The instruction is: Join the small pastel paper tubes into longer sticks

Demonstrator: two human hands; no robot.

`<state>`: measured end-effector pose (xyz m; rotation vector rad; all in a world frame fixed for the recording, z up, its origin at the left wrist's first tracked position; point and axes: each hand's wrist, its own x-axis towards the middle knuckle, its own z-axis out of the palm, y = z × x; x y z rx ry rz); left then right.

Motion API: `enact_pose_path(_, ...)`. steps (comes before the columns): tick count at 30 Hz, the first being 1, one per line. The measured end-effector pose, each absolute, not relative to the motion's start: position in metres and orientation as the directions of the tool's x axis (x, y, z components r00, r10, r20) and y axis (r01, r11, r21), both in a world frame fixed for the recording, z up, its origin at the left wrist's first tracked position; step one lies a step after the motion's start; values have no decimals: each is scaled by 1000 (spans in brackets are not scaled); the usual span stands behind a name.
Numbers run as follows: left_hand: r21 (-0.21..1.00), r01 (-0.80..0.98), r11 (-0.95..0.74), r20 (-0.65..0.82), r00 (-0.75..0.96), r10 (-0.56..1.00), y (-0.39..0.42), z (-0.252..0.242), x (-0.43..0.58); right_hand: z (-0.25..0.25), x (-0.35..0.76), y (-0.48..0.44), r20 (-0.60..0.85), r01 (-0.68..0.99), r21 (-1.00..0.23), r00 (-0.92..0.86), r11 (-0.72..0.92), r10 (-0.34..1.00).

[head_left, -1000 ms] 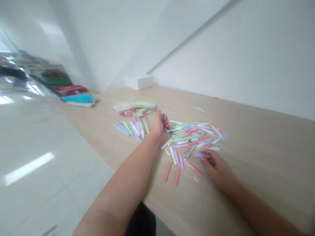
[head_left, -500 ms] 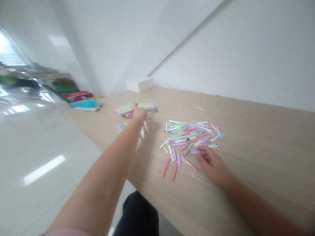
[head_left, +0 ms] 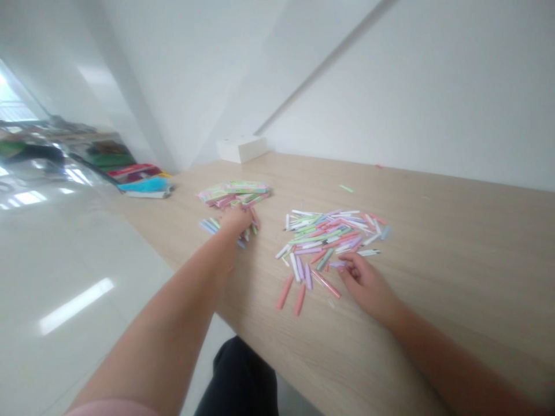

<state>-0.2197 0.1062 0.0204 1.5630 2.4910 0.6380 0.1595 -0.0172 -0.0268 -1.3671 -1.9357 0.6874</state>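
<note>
My left hand (head_left: 236,218) reaches out over a small group of pastel pen pieces; its fingertips are blurred and mostly hidden behind the hand. Blue pieces (head_left: 208,226) lie just left of it, and a stack of pastel packets (head_left: 247,187) is right beyond it. At the near edge of a large scattered heap of pen parts (head_left: 323,236), my right hand (head_left: 368,286) has thumb and fingers closed on a small purple pen piece (head_left: 336,264). Two coral pen caps (head_left: 299,299) and a longer red pen piece (head_left: 326,284) lie to its left.
A white box (head_left: 243,149) stands against the wall at the back of the wooden table (head_left: 455,242). One green piece (head_left: 346,188) lies apart beyond the heap. Blue and red packages (head_left: 145,185) are past the table's left edge, above a shiny floor.
My left hand has come down and nearer, from the packets to the small group of pen pieces. My right hand stays by the heap with the purple piece. The view has shifted slightly.
</note>
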Motion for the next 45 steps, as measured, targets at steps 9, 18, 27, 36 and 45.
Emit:
enact_pose_path(9,236,922,308,163,-350,923,38,22,-180,-25,168,-14,358,526,-795,7,301,934)
enact_pose_path(18,57,977,205,-11,-204,979,-73,-10,-146,-31,281,67,376,877,-478,254,-48,891)
enact_pose_path(27,217,975,-49,-21,55,998,-57,-18,-117,-46,284,121,263,901,-431,174,-46,949)
enact_pose_path(36,465,868,-174,15,189,982,42,-2,-113,-35,271,207,227,807,-571,-17,147,974)
enact_pose_path(45,420,846,-329,214,260,942,119,-18,-120,-35,264,327,241,770,-630,72,100,968)
